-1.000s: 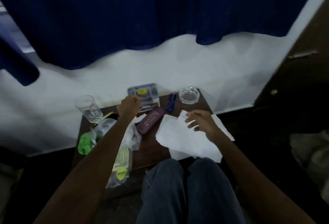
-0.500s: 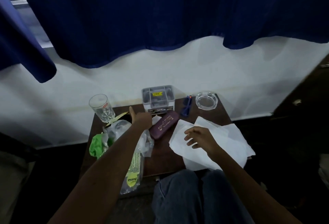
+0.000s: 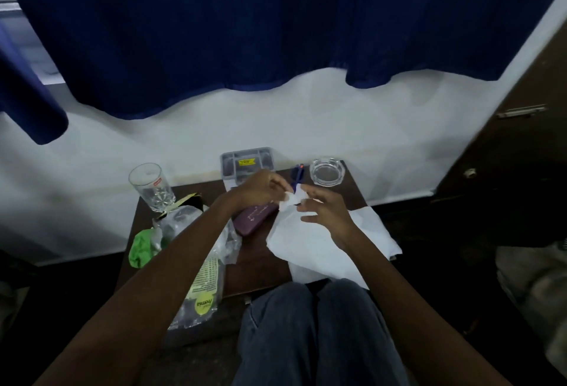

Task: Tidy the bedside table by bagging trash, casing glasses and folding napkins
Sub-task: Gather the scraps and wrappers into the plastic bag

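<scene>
Left of centre: drinking glass (image 3: 151,186), green wrapper (image 3: 140,247), clear plastic bag (image 3: 201,266) | centre: left hand (image 3: 256,190) and right hand (image 3: 322,212) – both pinching one napkin (image 3: 310,241) corner | below: purple glasses case (image 3: 253,218) – closed | upper right: ashtray (image 3: 327,171).

Both hands raised over a dark bedside table (image 3: 260,266), left hand (image 3: 259,189) and right hand (image 3: 322,212) pinching the lifted corner of a white napkin (image 3: 310,244), maroon glasses case (image 3: 254,219) just beside it, drinking glass (image 3: 152,187) far left.
</scene>
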{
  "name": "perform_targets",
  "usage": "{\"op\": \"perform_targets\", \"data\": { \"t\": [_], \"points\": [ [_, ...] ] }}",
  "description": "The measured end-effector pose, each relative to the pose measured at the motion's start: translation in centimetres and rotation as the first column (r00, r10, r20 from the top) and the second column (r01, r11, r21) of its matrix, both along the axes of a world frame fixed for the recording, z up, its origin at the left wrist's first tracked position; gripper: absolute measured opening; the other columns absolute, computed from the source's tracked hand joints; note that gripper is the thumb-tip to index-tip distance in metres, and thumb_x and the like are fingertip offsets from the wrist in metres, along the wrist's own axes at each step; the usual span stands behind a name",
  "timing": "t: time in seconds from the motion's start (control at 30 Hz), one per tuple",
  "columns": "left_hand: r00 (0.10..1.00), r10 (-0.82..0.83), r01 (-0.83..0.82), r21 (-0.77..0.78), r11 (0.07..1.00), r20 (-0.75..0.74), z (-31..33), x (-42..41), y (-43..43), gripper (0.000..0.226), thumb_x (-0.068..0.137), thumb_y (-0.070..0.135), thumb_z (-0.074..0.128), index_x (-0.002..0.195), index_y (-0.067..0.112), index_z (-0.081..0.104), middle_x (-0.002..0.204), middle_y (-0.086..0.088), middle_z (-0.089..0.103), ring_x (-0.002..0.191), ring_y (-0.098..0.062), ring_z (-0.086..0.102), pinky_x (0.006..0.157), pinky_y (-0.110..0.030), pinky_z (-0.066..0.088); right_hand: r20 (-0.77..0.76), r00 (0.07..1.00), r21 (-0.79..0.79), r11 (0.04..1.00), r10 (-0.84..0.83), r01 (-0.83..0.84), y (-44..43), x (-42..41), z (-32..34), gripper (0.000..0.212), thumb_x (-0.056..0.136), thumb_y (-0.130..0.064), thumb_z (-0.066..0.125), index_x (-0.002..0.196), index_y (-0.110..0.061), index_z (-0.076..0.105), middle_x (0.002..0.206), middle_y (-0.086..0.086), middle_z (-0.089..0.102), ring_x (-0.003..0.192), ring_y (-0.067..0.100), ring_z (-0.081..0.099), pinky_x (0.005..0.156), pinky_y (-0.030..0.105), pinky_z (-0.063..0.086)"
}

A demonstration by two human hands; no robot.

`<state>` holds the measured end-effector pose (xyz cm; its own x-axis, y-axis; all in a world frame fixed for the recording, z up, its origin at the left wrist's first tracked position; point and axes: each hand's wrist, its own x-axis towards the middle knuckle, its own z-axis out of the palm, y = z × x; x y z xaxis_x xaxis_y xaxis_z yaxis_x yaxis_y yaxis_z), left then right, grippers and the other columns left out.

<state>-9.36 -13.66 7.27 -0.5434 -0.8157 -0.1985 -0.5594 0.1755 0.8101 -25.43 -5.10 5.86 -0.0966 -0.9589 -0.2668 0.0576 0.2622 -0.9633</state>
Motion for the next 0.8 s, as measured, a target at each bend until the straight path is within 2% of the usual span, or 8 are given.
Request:
{"op": "perform_targets", "data": {
  "t": [0.1,0.2,0.37,0.43,0.57,0.67,0.73,0.8],
  "points": [
    [0.993,0.013,-0.003,0.083,0.997,-0.116,-0.6,-2.9,2.0,0.006,0.082,0.0,0.065,0.083,0.005,0.067,0.064,0.005,0.065,0.049,0.004,0.06,0.058,-0.014,0.05,0.012,1.0,-0.026,1.0,-0.016,0.016,0.9,-1.6,0.7,0.019,0.08,0.007,0.063,0.099,0.004,0.065,0.075,0.007,0.067,0.055,0.011,0.067,0.057,0.02,0.056],
    [0.993,0.084,-0.077,0.089,0.993,-0.086,-1.5,-5.9,4.1,0.018,0.086,0.014,0.063,0.07,0.019,0.055,0.066,0.0,0.06,0.043,0.0,0.057,0.057,-0.021,0.047,-0.006,0.999,-0.021,0.998,-0.052,0.052,2.2,-4.2,0.7,0.01,0.078,0.01,0.065,0.077,0.0,0.065,0.054,0.0,0.067,0.047,0.01,0.065,0.052,0.019,0.055],
    [0.997,0.055,-0.051,0.082,0.995,-0.048,-2.5,-9.4,6.5,0.013,0.093,0.021,0.052,0.089,0.01,0.057,0.082,-0.006,0.065,0.058,-0.012,0.059,0.048,-0.01,0.043,-0.298,0.923,0.028,0.964,-0.243,0.263,4.6,-11.3,-1.3,0.028,0.08,0.014,0.056,0.061,-0.006,0.057,0.039,-0.004,0.056,0.036,0.006,0.057,0.042,0.016,0.05],
    [0.997,0.051,-0.048,0.058,0.997,-0.057,-3.0,-10.1,6.9,0.014,0.093,0.013,0.05,0.095,0.004,0.06,0.089,-0.012,0.066,0.057,-0.007,0.06,0.045,-0.005,0.04,-0.488,0.834,0.067,0.941,-0.258,0.331,6.0,-15.2,-3.0,0.022,0.083,0.006,0.055,0.066,-0.007,0.061,0.053,0.004,0.062,0.05,0.017,0.062,0.054,0.022,0.055],
    [0.991,0.079,-0.078,0.008,0.997,-0.107,-3.4,-11.0,7.7,0.022,0.092,0.0,0.044,0.099,-0.008,0.063,0.091,-0.022,0.066,0.051,-0.002,0.06,0.048,-0.005,0.042,-0.766,0.642,0.272,0.921,0.032,0.278,9.7,-22.0,-5.1,0.023,0.088,-0.007,0.052,0.105,-0.003,0.067,0.112,0.02,0.066,0.104,0.032,0.063,0.092,0.04,0.05],
    [0.988,0.09,-0.092,-0.009,0.996,-0.128,-3.2,-10.7,8.1,0.022,0.093,-0.001,0.043,0.101,-0.012,0.061,0.089,-0.016,0.062,0.053,-0.002,0.061,0.048,-0.006,0.043,-0.77,0.62,0.335,0.923,0.153,0.188,11.3,-23.4,-5.0,0.025,0.091,-0.006,0.047,0.105,-0.01,0.067,0.133,0.021,0.054,0.104,0.009,0.063,0.088,0.03,0.045],
    [0.983,0.115,-0.12,-0.026,0.992,-0.143,-3.3,-9.9,8.1,0.021,0.093,-0.001,0.044,0.1,-0.011,0.062,0.088,-0.015,0.062,0.061,-0.007,0.059,0.051,-0.008,0.047,-0.781,0.601,0.348,0.918,0.171,0.19,11.2,-23.3,-4.7,0.035,0.092,-0.003,0.043,0.123,-0.005,0.058,0.139,0.018,0.049,0.121,0.024,0.053,0.095,0.032,0.041],
    [0.976,0.15,-0.16,-0.054,0.986,-0.16,-3.7,-8.4,8.1,0.019,0.092,-0.001,0.046,0.095,-0.006,0.063,0.084,-0.014,0.063,0.061,-0.008,0.059,0.056,-0.01,0.05,-0.767,0.635,0.312,0.918,0.092,0.245,10.6,-22.1,-4.0,0.032,0.091,-0.003,0.044,0.119,-0.001,0.06,0.125,0.021,0.057,0.112,0.036,0.056,0.09,0.035,0.045]
  ]
}}
